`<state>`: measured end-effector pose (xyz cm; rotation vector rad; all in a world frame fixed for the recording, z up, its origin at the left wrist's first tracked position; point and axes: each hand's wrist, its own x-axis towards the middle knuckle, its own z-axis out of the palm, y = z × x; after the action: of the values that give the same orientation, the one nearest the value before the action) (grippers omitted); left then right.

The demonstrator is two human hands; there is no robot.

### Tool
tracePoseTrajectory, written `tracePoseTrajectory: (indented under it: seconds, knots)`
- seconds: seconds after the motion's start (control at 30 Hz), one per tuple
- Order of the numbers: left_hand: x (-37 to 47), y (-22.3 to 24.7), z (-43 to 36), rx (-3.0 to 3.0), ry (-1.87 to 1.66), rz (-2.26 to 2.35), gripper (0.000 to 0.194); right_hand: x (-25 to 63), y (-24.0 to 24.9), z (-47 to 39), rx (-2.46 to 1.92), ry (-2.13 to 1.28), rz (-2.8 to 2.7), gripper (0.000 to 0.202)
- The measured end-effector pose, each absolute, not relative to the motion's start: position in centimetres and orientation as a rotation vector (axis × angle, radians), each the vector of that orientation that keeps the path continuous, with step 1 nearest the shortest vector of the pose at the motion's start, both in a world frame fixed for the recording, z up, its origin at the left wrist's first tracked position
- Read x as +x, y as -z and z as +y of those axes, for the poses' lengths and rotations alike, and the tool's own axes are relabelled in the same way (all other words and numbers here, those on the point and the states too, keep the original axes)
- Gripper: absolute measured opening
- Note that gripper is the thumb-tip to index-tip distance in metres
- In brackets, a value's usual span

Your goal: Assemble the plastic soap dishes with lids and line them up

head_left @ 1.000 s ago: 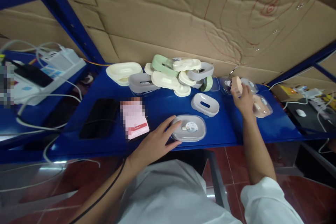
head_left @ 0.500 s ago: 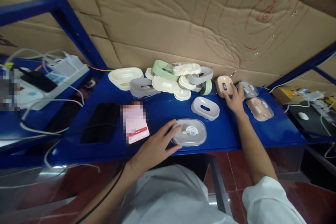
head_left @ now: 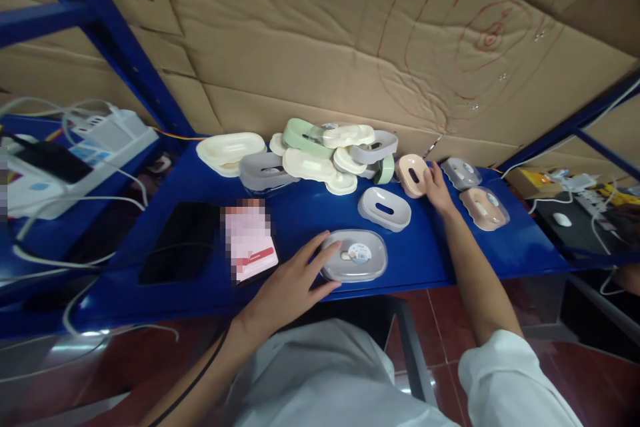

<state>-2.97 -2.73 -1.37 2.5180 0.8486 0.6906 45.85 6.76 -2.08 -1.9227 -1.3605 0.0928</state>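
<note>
My left hand rests with spread fingers against the left end of a grey soap box that has a clear lid and a round label. At the back right, my right hand has its fingers closed on the right side of a peach soap dish with a dark slot; part of its grip is hidden. Between the two hands sits a light grey slotted tray. Right of my right hand are a lidded grey soap box and a lidded pinkish one.
A pile of cream, green and grey soap dish parts, including a green tray, lies along the cardboard wall. To the left are a phone with a lit screen, a dark flat object and a white power strip with cables.
My right hand has shifted from over the peach soap dish to its right side, and the dish has moved slightly toward me. My left hand stays on the grey box. The view has turned slightly.
</note>
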Motion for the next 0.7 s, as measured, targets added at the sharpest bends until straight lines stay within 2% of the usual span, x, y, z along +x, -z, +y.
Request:
tracePoseTrajectory:
  seconds: [0.1,0.2,0.27,0.3,0.4,0.53,0.7]
  knots:
    - [-3.0,1.5,-2.8,2.518,-0.71,0.846,0.069,44.4,0.8,5.5,-1.95,-0.094,-1.393,0.092]
    - [-3.1,1.7,-2.8,2.514,-0.726,0.842,0.069,39.6,-1.3,0.9,-1.928,0.051,-1.461,0.088]
    - [-3.2,1.8,-2.8,2.515,-0.733,0.831,0.068,34.8,-2.6,-3.4,-1.785,0.251,-1.786,0.076]
    - [-3.2,1.8,-2.8,2.515,-0.733,0.822,0.068,32.2,-3.2,-5.5,-1.637,0.242,-2.037,0.076]
    - [-3.3,1.9,-2.7,2.526,-0.736,0.772,0.065,26.1,-4.0,-9.7,-1.356,0.069,-2.527,0.093]
    - [-3.4,1.9,-2.8,2.534,-0.743,0.739,0.067,24.2,-3.2,-10.5,-1.511,-0.147,-2.474,0.105]
    - [-3.5,1.3,-3.0,2.488,-0.675,0.716,0.079,27.0,-1.2,-11.7,-1.526,-0.212,-2.289,0.088]
